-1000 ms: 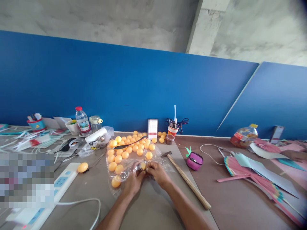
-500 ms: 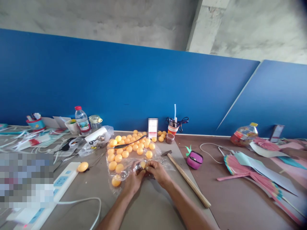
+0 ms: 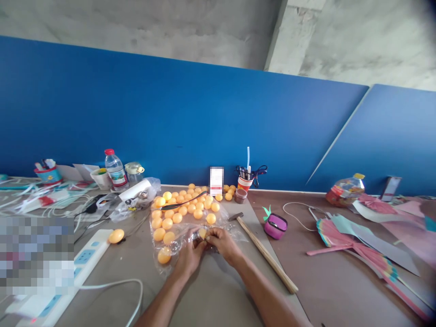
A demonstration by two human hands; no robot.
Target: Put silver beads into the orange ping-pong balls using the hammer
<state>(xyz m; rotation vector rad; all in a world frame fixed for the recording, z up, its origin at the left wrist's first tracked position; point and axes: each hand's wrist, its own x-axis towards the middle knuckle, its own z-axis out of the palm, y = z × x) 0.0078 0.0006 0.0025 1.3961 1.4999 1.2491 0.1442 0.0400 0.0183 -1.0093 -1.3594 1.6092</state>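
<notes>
Several orange ping-pong balls [image 3: 177, 218] lie in and on a clear plastic bag [image 3: 185, 229] in the middle of the desk. At the bag's near right edge, my left hand [image 3: 190, 255] has its fingers closed on the crinkled plastic. Touching it from the right, my right hand [image 3: 221, 243] pinches the same plastic between thumb and fingers. A yellowish ball shows partly behind the fingertips; whether it is gripped cannot be seen. Across the balls rests a dark strap [image 3: 185, 202]. Just right of my right hand lies a hammer [image 3: 265, 252] with a wooden handle.
To the left are a white power strip [image 3: 81, 259], a single orange ball [image 3: 116, 236] and a water bottle [image 3: 116, 171]. A pen cup [image 3: 244, 183] and a purple pouch [image 3: 275, 226] stand beyond the hammer. Pink paper fans [image 3: 354, 247] lie at right.
Both hands stay at the same spot on the bag, with only slight finger movement. The whole view has shifted a little.
</notes>
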